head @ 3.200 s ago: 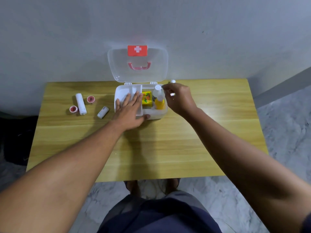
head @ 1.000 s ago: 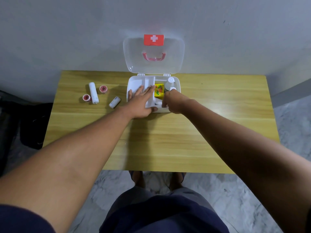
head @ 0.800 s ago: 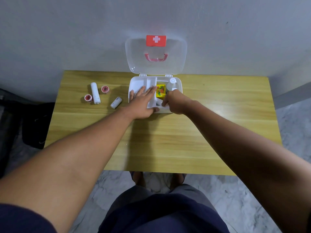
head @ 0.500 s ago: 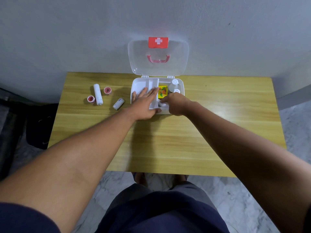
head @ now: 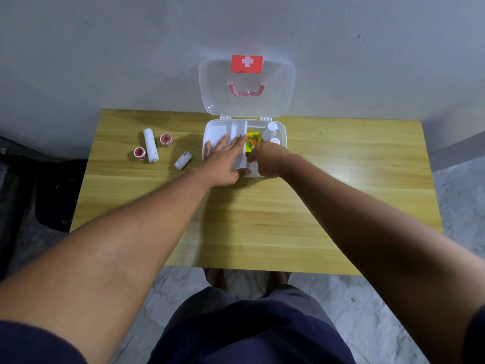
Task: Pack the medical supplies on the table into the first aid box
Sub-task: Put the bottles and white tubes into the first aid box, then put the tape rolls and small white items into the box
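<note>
The white first aid box (head: 214, 128) stands at the table's far edge, its clear lid (head: 246, 101) upright against the wall. Inside it are a yellow carton (head: 253, 139) and two white-capped bottles (head: 272, 126). My left hand (head: 225, 160) lies flat, fingers spread, on the box's left tray. My right hand (head: 267, 160) is curled, fingers down in the front right of the box; what they touch is hidden. A long white roll (head: 150, 145), two red tape rolls (head: 165, 139), (head: 140, 153) and a short white roll (head: 183, 160) lie on the table to the left.
The wooden table (head: 262, 219) stands against a grey wall. A dark bag (head: 57, 195) sits on the floor at its left end. My legs and feet show below the near edge.
My right hand has come down from above the bottles into the front of the box. My left hand stays flat on the tray. The loose rolls have not moved.
</note>
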